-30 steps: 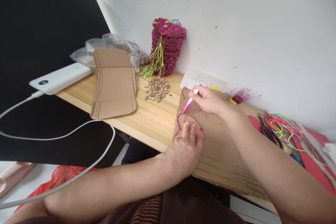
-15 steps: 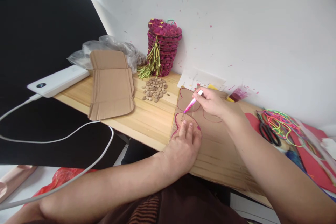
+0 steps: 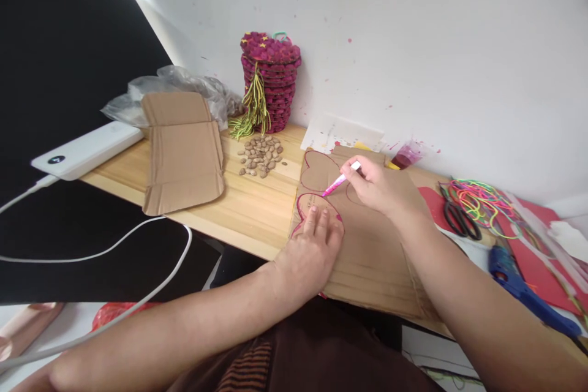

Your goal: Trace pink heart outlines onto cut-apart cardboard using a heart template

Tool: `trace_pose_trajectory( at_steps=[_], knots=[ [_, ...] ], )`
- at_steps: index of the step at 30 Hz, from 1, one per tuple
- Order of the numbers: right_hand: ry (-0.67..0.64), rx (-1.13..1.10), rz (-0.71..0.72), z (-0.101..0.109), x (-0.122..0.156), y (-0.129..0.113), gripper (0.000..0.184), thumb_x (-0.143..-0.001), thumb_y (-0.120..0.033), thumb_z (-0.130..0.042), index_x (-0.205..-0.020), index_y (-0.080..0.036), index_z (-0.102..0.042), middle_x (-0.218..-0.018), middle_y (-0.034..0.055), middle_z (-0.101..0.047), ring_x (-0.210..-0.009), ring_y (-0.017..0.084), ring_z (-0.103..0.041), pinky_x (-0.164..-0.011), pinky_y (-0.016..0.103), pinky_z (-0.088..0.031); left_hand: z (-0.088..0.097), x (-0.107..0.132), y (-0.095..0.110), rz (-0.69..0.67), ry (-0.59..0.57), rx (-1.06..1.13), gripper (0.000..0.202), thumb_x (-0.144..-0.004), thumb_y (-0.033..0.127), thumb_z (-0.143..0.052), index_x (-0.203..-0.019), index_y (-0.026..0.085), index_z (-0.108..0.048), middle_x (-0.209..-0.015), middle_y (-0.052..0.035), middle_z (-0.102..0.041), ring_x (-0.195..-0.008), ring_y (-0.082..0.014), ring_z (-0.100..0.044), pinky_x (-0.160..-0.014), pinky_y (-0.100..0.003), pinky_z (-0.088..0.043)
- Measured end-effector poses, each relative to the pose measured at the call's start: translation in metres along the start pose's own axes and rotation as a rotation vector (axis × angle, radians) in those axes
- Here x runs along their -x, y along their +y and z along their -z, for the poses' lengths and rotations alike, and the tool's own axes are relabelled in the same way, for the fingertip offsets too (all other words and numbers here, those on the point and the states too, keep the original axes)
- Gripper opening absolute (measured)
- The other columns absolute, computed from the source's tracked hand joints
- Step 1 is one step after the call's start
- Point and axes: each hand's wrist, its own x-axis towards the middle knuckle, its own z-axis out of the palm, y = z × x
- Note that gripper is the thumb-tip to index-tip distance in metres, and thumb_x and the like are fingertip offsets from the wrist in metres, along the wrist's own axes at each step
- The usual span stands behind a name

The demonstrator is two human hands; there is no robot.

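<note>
A heart-shaped cardboard piece (image 3: pixel 309 201) with a magenta edge lies on a large cardboard sheet (image 3: pixel 367 257). My left hand (image 3: pixel 316 245) presses it down with fingers stretched flat. In my right hand (image 3: pixel 374 184) is a pink and white marker (image 3: pixel 336 182), pinched between thumb and fingers and slanting down. Its tip meets the sheet at the piece's upper edge, or just beside it. Above that, a curved outline (image 3: pixel 316 152) is drawn on the sheet. Another faint outline is partly covered by my right hand.
Seeds (image 3: pixel 261 156) lie in a pile beside a magenta beaded basket (image 3: pixel 273 82) with a tassel. A folded cardboard piece (image 3: pixel 184 153), plastic bag (image 3: pixel 179 86) and white power bank (image 3: pixel 87 147) are left. Black scissors (image 3: pixel 459 217), coloured cords (image 3: pixel 484 202) and a blue glue gun (image 3: pixel 519 285) lie right.
The camera view has shifted, so most things sit further left. More of the blue glue gun shows. My left hand stays on the heart piece; the marker tip has moved slightly along its edge.
</note>
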Motion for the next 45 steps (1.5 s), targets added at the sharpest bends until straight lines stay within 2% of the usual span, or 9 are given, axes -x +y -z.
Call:
trace_pose_trajectory(
  at_steps=[8,13,20,26,29,36,39,42,45],
  knots=[
    [0.061,-0.002,0.096,0.003,0.012,0.009,0.025,-0.096,-0.043,-0.049,-0.087,-0.023,-0.060,-0.071,-0.0001,-0.061,-0.063,0.016,-0.052,-0.059,0.029,-0.035,0.010,-0.002,-0.003,-0.005,-0.107,0.069,0.056,-0.091,0.007,-0.039,-0.147,0.003,-0.039,-0.151,-0.0257,-0.045,-0.148,-0.0350,-0.032,-0.114,-0.051,-0.043],
    [0.064,-0.031,0.110,0.002,0.015,0.017,0.025,-0.096,-0.043,-0.049,-0.086,-0.023,-0.059,-0.065,-0.0019,-0.056,-0.058,0.016,-0.049,-0.057,0.029,-0.033,0.010,-0.001,-0.004,-0.032,-0.076,0.048,0.059,-0.088,0.003,-0.037,-0.147,0.005,-0.039,-0.149,-0.0223,-0.050,-0.147,-0.0324,-0.035,-0.115,-0.053,-0.041],
    [0.087,-0.097,0.128,-0.004,0.015,0.025,0.025,-0.096,-0.045,-0.049,-0.087,-0.023,-0.057,-0.067,-0.0025,-0.054,-0.058,0.015,-0.046,-0.057,0.029,-0.033,0.012,-0.002,-0.004,-0.058,-0.081,-0.003,0.056,-0.090,0.006,-0.038,-0.145,-0.001,-0.039,-0.148,-0.0257,-0.049,-0.145,-0.0343,-0.038,-0.119,-0.050,-0.036],
    [0.117,-0.108,0.145,-0.007,0.013,0.029,0.024,-0.095,-0.044,-0.049,-0.087,-0.023,-0.057,-0.069,-0.0027,-0.055,-0.062,0.015,-0.047,-0.060,0.028,-0.035,0.010,-0.001,-0.005,-0.031,-0.068,-0.020,0.055,-0.091,0.005,-0.037,-0.145,0.002,-0.041,-0.148,-0.0249,-0.049,-0.144,-0.0351,-0.041,-0.114,-0.049,-0.044],
    [0.119,-0.114,0.151,-0.005,0.020,0.024,0.025,-0.095,-0.044,-0.050,-0.086,-0.022,-0.058,-0.074,-0.0002,-0.057,-0.065,0.015,-0.048,-0.061,0.028,-0.037,0.008,0.000,-0.005,-0.032,-0.028,-0.040,0.053,-0.092,0.005,-0.037,-0.144,0.001,-0.043,-0.146,-0.0252,-0.051,-0.143,-0.0357,-0.042,-0.112,-0.048,-0.046],
    [0.139,-0.135,0.135,-0.003,0.039,0.017,0.026,-0.097,-0.046,-0.049,-0.086,-0.024,-0.056,-0.065,-0.0016,-0.050,-0.057,0.016,-0.043,-0.055,0.029,-0.035,0.006,0.001,-0.005,-0.079,0.051,-0.128,0.050,-0.092,0.005,-0.035,-0.141,-0.003,-0.045,-0.142,-0.0248,-0.055,-0.139,-0.0323,-0.048,-0.115,-0.046,-0.044],
    [0.145,-0.138,0.131,-0.003,0.043,0.021,0.028,-0.097,-0.048,-0.048,-0.087,-0.024,-0.056,-0.069,0.0002,-0.055,-0.060,0.017,-0.047,-0.057,0.030,-0.036,0.005,0.002,-0.005,-0.070,0.094,-0.146,0.050,-0.092,0.005,-0.034,-0.139,-0.002,-0.047,-0.140,-0.0248,-0.057,-0.137,-0.0316,-0.050,-0.114,-0.044,-0.045],
    [0.154,-0.138,0.118,-0.002,0.048,0.024,0.028,-0.098,-0.048,-0.048,-0.087,-0.024,-0.056,-0.073,0.0013,-0.059,-0.062,0.017,-0.050,-0.057,0.030,-0.037,0.004,0.002,-0.006,-0.076,0.101,-0.131,0.050,-0.091,0.005,-0.035,-0.140,-0.002,-0.046,-0.140,-0.0249,-0.057,-0.138,-0.0320,-0.049,-0.115,-0.045,-0.044],
    [0.170,-0.115,0.107,-0.002,0.054,0.025,0.028,-0.098,-0.049,-0.048,-0.088,-0.024,-0.057,-0.069,0.0000,-0.056,-0.059,0.016,-0.047,-0.056,0.030,-0.036,0.005,0.001,-0.006,-0.053,0.063,-0.096,0.052,-0.090,0.004,-0.036,-0.141,0.000,-0.045,-0.142,-0.0251,-0.056,-0.139,-0.0322,-0.048,-0.112,-0.045,-0.046]
  ],
)
